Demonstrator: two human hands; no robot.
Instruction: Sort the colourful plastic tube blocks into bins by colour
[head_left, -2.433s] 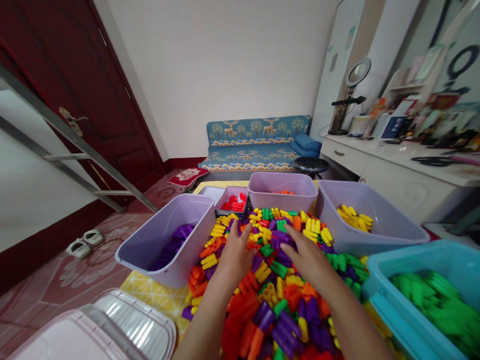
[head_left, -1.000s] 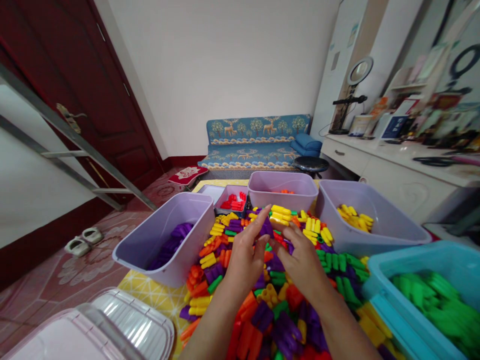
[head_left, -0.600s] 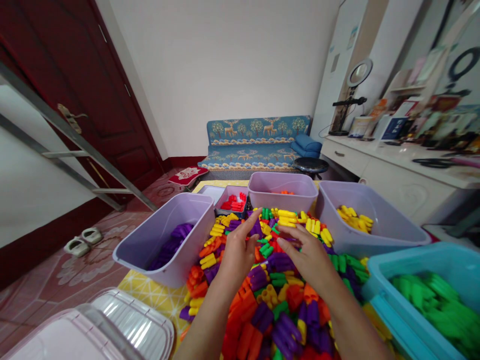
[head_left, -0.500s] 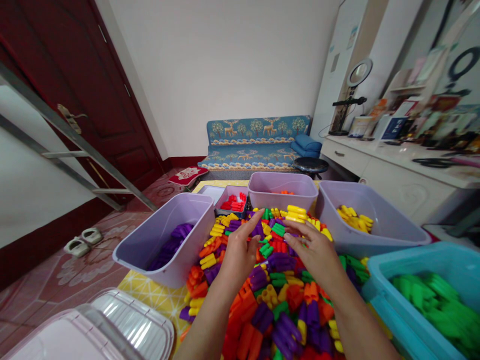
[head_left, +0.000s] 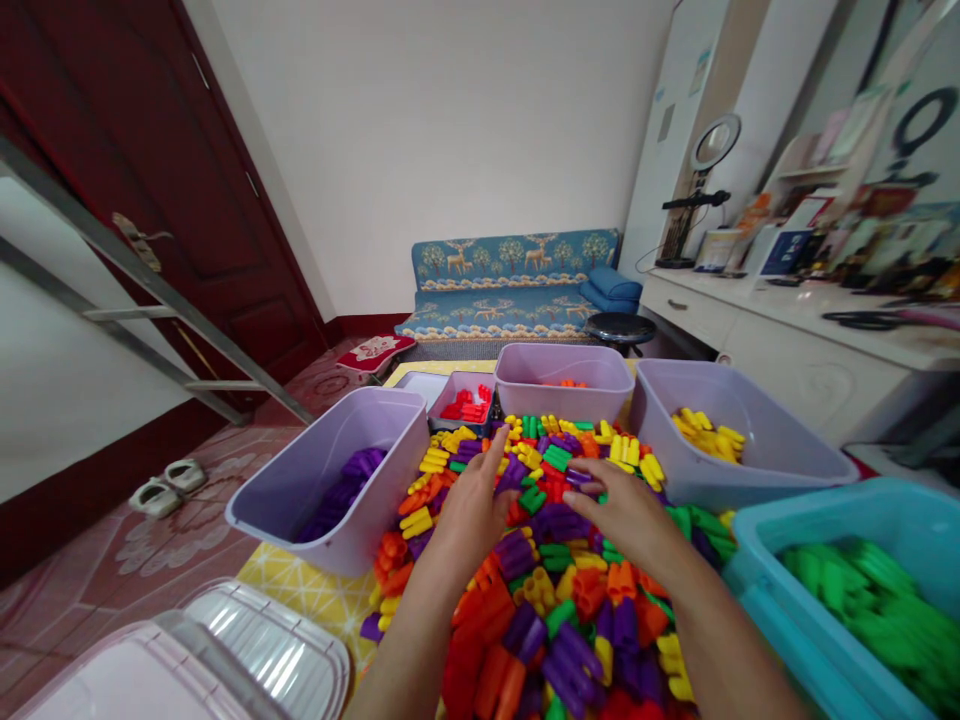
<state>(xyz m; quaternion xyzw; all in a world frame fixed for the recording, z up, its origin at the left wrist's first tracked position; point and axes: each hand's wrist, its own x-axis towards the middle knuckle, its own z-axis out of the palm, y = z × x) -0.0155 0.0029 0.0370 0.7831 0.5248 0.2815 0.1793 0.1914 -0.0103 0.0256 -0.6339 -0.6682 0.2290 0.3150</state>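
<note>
A large heap of plastic tube-shaped building blocks (head_left: 570, 665) in purple, red, orange, yellow and green covers the middle of the table. My left hand (head_left: 474, 505) hovers over it with the index finger stretched forward and the thumb apart, holding nothing visible. Opposite, my right hand (head_left: 626, 505) is open above the heap, its fingers slightly bent. A purple block (head_left: 578, 478) shows by the right fingertips; it does not look gripped. Yellow blocks (head_left: 624, 452) lie just beyond that hand.
Lilac bins hold purple blocks (head_left: 349, 485), orange blocks (head_left: 568, 383) and yellow blocks (head_left: 709, 436). A turquoise bin (head_left: 772, 580) with green blocks stands at right. Red blocks fill part of a small box (head_left: 448, 412). Clear lids (head_left: 274, 645) lie front left.
My hands have lowered slightly toward the heap. The yellow blocks seen just past my right fingertips are gone from there; yellow blocks now show lower and farther right.
</note>
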